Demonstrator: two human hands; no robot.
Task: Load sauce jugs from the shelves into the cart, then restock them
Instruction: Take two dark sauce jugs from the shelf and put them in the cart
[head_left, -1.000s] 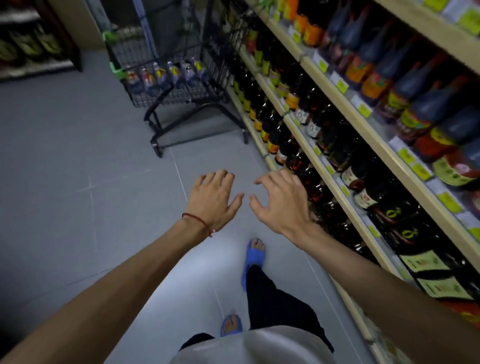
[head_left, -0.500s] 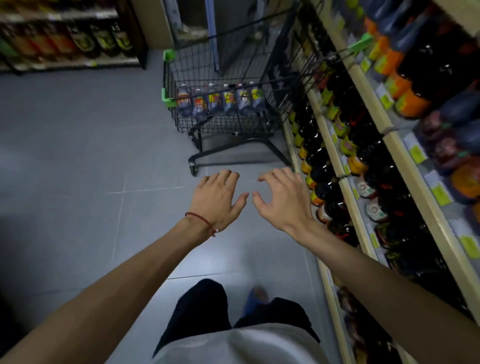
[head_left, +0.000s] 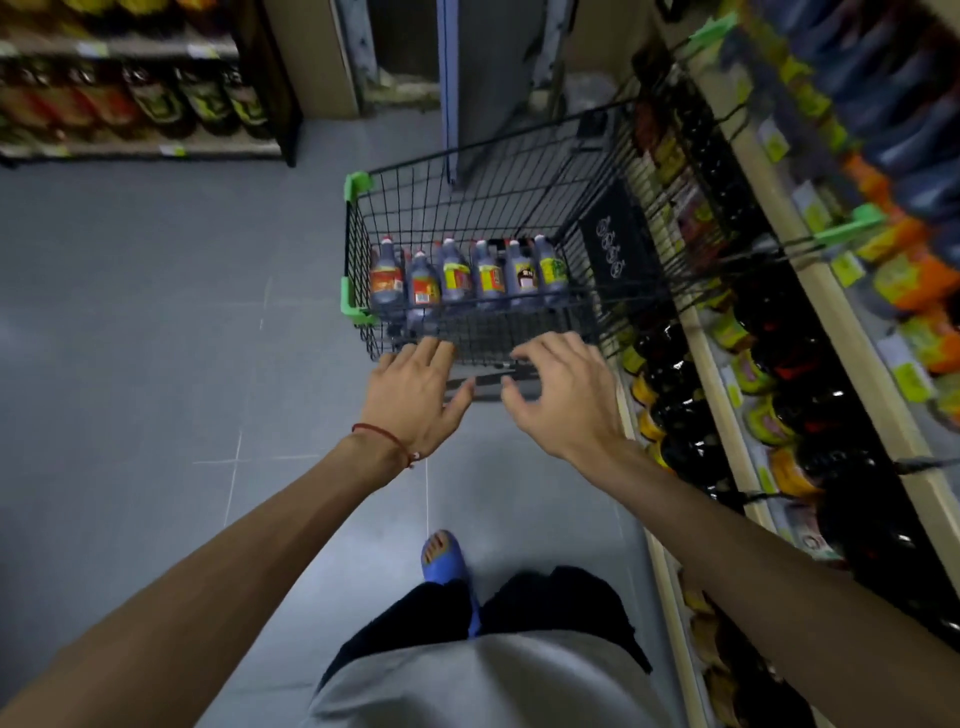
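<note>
A black wire cart with green corner guards stands straight ahead, close against the shelving on the right. Several dark sauce jugs with red caps and coloured labels stand in a row inside it. My left hand, with a red cord at the wrist, reaches forward with relaxed fingers just short of the cart's near side. My right hand is beside it, fingers spread and loosely bent, holding nothing. Neither hand touches the cart.
Long shelves full of dark bottles and jugs run along the right. A second shelf unit stands at the far left. Grey tiled floor spreads to the left of the cart. My blue sandal is below.
I have walked toward the cart, which now looms much nearer and larger. Both empty hands stay stretched forward and have come almost level with the cart's near side.
</note>
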